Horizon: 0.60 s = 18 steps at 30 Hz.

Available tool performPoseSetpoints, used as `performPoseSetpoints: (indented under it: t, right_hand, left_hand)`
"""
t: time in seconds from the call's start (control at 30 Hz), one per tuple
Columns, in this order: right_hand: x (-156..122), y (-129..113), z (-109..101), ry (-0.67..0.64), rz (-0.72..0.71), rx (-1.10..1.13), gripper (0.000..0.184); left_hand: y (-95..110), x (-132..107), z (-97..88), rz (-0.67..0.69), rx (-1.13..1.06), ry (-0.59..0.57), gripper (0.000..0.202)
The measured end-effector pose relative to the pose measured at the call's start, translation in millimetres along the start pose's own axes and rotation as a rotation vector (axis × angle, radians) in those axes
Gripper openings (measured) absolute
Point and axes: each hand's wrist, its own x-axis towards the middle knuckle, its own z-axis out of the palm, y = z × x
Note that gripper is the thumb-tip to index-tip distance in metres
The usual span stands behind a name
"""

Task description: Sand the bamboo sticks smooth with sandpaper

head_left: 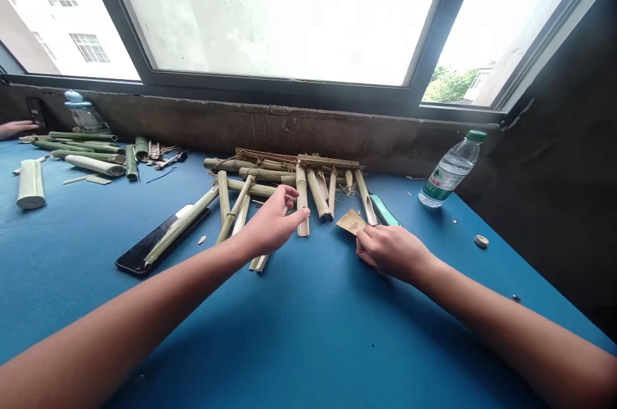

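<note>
you're in a craft workroom (bamboo offcuts [289, 181] all over) at a blue-topped bench [308, 332] under a wide window [274, 10].

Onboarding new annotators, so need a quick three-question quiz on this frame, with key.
1. Which hand is on the tan sheet?
2. True or false: a bamboo strip lies across the black phone.
3. The hand at the far left edge belongs to: A) the camera wearer, B) another person.

Key: 1. The right hand. 2. True. 3. B.
</note>
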Motion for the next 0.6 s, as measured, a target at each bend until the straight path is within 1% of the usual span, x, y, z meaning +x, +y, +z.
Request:
performPoseSetpoints:
  t: [0.1, 0.23, 0.3, 0.37, 0.43, 0.5, 0.53, 0.6]
  right_hand:
    - [-6, 6, -4, 0.11, -0.015, -0.009, 0.025]
    - [-11, 0, 1, 0.211, -0.062, 0.024, 0.029]
    - [-10, -6, 7, 0.226, -0.136, 0.076, 0.031]
    - [-8, -11, 14, 0.216, -0.175, 0.195, 0.032]
    - [-6, -11, 20, 0.197, -0.146, 0.331, 0.025]
    - [-5, -8, 24, 0.19, -0.082, 0.413, 0.014]
    - [-4, -6, 26, 0.192, -0.063, 0.433, 0.014]
    - [-4, -3, 29, 0.201, -0.039, 0.465, 0.027]
  left_hand:
    - [-7, -2, 6.0, -0.054, 0.047, -0.006, 0.049]
    - [-13, 15, 10.9, -0.149, 0.128, -0.09, 0.057]
    - [-16, 26, 13.9, -0.201, 0.159, -0.121, 0.053]
    - [-18, 37, 17.2, -0.253, 0.165, -0.173, 0.046]
    - [-21, 45, 19.5, -0.307, 0.14, -0.24, 0.043]
    - [-23, 49, 19.6, -0.353, 0.084, -0.287, 0.04]
    - [-24, 50, 18.6, -0.372, 0.044, -0.298, 0.039]
    - [-24, 50, 15.3, -0.403, -0.063, -0.305, 0.037]
